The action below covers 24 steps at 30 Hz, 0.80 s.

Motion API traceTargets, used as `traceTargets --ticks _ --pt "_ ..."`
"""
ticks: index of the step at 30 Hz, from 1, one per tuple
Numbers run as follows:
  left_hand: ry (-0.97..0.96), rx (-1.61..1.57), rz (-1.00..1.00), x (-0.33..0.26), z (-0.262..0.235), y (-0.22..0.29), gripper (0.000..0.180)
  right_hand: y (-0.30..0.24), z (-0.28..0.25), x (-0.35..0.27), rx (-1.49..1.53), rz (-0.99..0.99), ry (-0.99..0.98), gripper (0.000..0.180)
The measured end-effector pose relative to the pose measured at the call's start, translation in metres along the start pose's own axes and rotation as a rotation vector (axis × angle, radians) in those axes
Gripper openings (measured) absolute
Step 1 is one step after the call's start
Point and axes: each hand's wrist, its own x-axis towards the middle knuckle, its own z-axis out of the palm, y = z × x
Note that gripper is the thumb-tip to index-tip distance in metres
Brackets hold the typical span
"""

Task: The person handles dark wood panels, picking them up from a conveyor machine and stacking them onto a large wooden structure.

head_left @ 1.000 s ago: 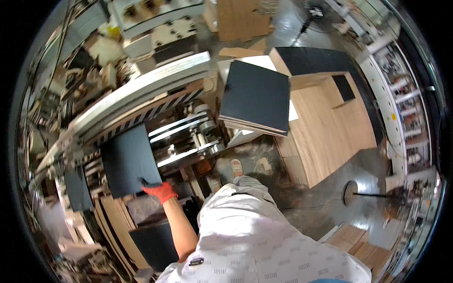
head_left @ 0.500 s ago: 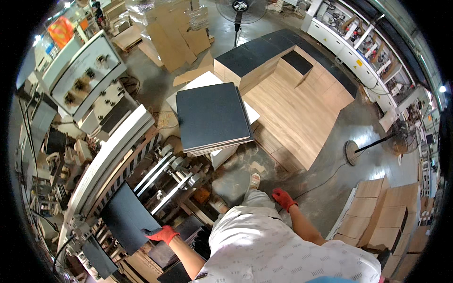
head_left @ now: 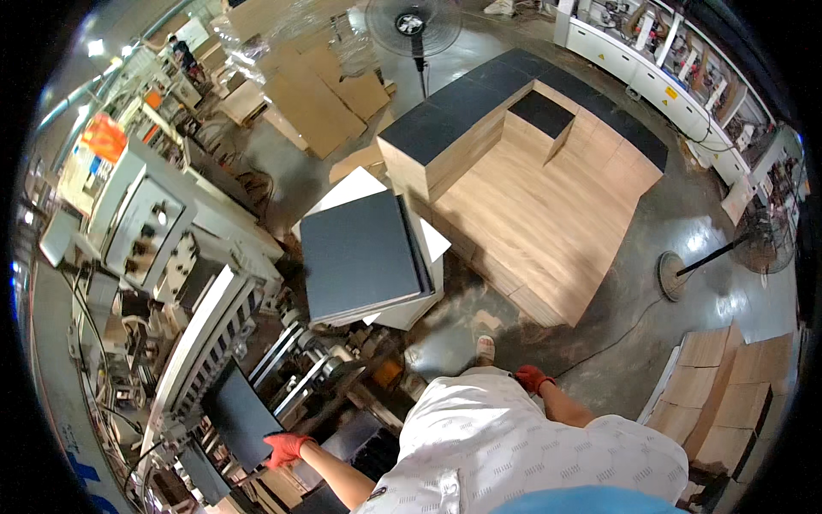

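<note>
My left hand, in a red glove, is closed at the near right edge of a black panel. This flat panel lies on the machine at the lower left, partly under its long pale beam. Beside my thigh hangs my right hand, also gloved in red, its fingers curled and nothing visible in them. Ahead to the left, a stack of black panels rests on white boards. Metal rails and rollers sit between that stack and my left hand.
A low wood-grain platform with black-topped panel stacks along its far sides stands ahead. Standing fans are at the back and right; a cable crosses the floor. Stacked wooden boards lie at the right, cardboard behind.
My view has shifted toward the left. My left hand's fingers, stretched over the panel before, now close at its edge. My right hand has drawn in nearer my thigh.
</note>
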Motion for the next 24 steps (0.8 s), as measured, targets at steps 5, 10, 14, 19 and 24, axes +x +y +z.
traceTargets --ticks 5,10,14,19,24 --pt "0.068 -0.185 0.484 -0.115 -0.056 0.116 0.056 0.038 -0.049 0.034 -0.094 0.091 -0.206 0.023" --pt "-0.628 -0.666 0.477 -0.256 -0.075 0.198 0.048 0.115 -0.058 0.084 -0.176 -0.097 0.003 0.023" --pt "-0.855 -0.676 0.546 -0.283 -0.076 0.197 0.059 0.102 -0.101 0.114 -0.132 -0.14 -0.104 0.02" --pt "-0.785 -0.682 0.622 -0.268 -0.06 0.208 0.057 0.078 -0.131 0.137 0.395 0.1 -0.021 0.021" --pt "-0.746 -0.589 0.597 -0.231 -0.012 0.23 0.058 -0.013 -0.158 0.138 0.412 -0.277 0.192 0.022"
